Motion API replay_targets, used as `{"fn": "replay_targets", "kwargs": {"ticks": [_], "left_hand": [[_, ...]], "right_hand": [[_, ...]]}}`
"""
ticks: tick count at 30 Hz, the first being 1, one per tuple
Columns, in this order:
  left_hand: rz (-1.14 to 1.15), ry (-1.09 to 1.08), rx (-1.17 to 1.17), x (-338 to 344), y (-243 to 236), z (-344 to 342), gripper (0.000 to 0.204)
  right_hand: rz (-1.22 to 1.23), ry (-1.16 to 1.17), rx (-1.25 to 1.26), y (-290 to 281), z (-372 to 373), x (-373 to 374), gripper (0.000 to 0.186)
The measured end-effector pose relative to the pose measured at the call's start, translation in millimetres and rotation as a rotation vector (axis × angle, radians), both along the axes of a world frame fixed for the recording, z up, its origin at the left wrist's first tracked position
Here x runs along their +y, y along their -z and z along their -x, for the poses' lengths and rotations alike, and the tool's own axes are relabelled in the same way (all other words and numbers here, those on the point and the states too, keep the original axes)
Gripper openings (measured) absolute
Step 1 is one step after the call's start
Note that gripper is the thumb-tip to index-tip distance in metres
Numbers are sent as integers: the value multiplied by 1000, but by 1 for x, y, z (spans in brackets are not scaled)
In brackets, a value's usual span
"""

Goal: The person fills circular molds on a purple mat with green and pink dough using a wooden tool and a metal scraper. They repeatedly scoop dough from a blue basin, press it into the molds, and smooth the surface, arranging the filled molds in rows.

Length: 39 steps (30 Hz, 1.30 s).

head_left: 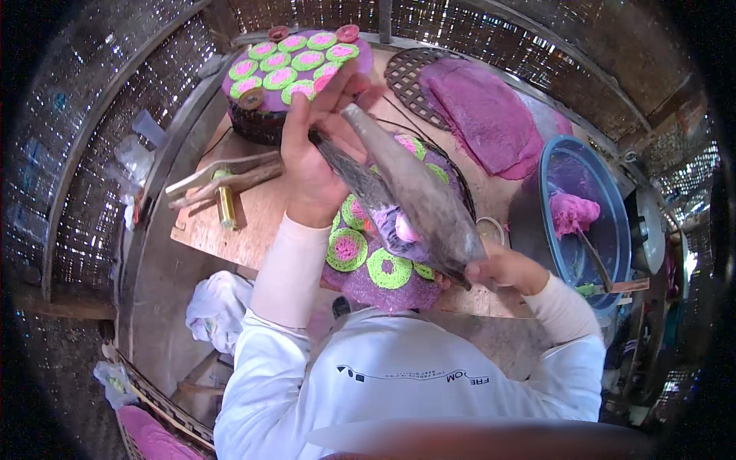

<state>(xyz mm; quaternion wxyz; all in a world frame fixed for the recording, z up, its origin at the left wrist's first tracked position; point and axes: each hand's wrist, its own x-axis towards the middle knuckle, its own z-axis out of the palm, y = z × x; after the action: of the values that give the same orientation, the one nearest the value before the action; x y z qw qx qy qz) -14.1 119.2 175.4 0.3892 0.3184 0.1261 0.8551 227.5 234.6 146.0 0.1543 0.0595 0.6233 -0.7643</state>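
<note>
My right hand (514,270) grips the lower right end of a dark, worn wooden lever press (429,188), tilted in front of me. Between its two arms sits a lump of pink dough (406,228) beside purple material. At the press's upper left end, my left hand (314,165) is raised with the palm turned up and the fingers stretched out, close to the two arm tips. Below the press lies a purple mat (391,294) bearing green-and-pink stringy rounds (346,250); one green ring (389,268) has an open middle. The press hides part of the mat.
A raised round stand (261,126) at the back left carries more rounds. Another wooden press (222,172) with a brass-coloured cylinder (226,208) lies left. A blue tub (548,180) with pink dough (573,213) stands right. Behind are purple sheets (483,115) and a woven tray (410,80).
</note>
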Motion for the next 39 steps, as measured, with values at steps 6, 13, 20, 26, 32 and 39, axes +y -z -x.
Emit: {"fn": "replay_targets", "kwargs": {"ticks": [6,13,20,26,32,39], "left_hand": [[-207,302,-194,-14,64,3,72],[-202,306,-446,-23,117,-13,44],[81,-17,-530,-25,140,-20,27],[141,-59,-590,-30,130,-17,31],[79,-42,-586,-24,141,-15,34],[35,34,-327,-14,58,6,41]], "right_hand": [[129,-179,-350,13,7,33,59],[-56,-204,-471,29,11,28,59],[-402,-211,-497,42,13,26,64],[-411,-150,-485,40,19,13,65],[-606,-154,-447,29,24,18,64],[-435,-62,-323,12,25,29,62]]}}
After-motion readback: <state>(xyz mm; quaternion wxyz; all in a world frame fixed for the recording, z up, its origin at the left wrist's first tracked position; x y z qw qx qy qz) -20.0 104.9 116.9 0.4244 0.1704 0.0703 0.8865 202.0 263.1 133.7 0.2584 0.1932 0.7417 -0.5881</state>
